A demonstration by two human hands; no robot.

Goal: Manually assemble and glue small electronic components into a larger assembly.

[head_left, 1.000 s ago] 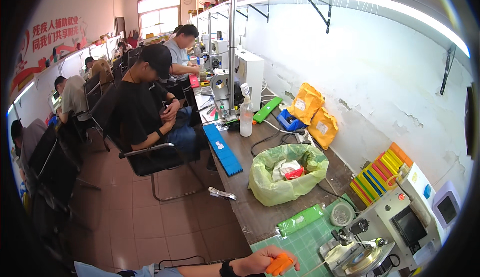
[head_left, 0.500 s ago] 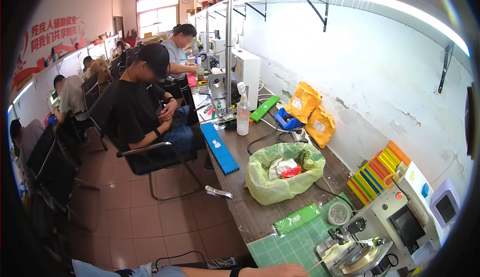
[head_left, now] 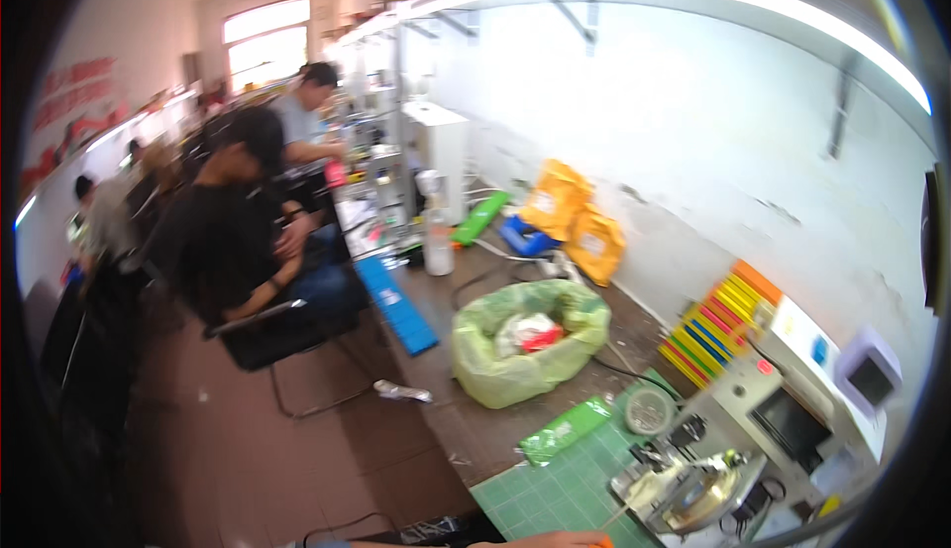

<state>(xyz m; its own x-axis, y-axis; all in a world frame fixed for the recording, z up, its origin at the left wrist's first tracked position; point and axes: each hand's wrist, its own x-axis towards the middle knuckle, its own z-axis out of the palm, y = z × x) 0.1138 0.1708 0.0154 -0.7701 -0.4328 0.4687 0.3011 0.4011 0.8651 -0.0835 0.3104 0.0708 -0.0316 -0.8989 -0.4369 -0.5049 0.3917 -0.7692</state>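
Note:
My left hand (head_left: pixel 555 540) shows at the lower edge, cut off by the frame and blurred. Its fingers are closed around something largely out of sight, with a bit of orange at the fingertips. A thin pale stick (head_left: pixel 614 516) runs from there toward a small bench machine (head_left: pixel 693 498) with a round metal wheel. Under the stick lies a green gridded cutting mat (head_left: pixel 540 501). A round clear tub of small bits (head_left: pixel 650 410) and a green plastic-wrapped packet (head_left: pixel 565 430) rest by the mat's far edge. My right hand is out of view.
A green-yellow bag-lined bin (head_left: pixel 475 365) stands on the bench, holding white and red scraps. Beyond are a blue strip (head_left: pixel 397 305), a spray bottle (head_left: pixel 437 241) and orange pouches (head_left: pixel 557 201). Coloured trays (head_left: pixel 718 325) lean right. A seated person in black (head_left: pixel 213 241) is at left.
The whole view has shifted, so bench things sit further left and the picture is blurred. Less of my left forearm shows; orange now appears at its fingertips.

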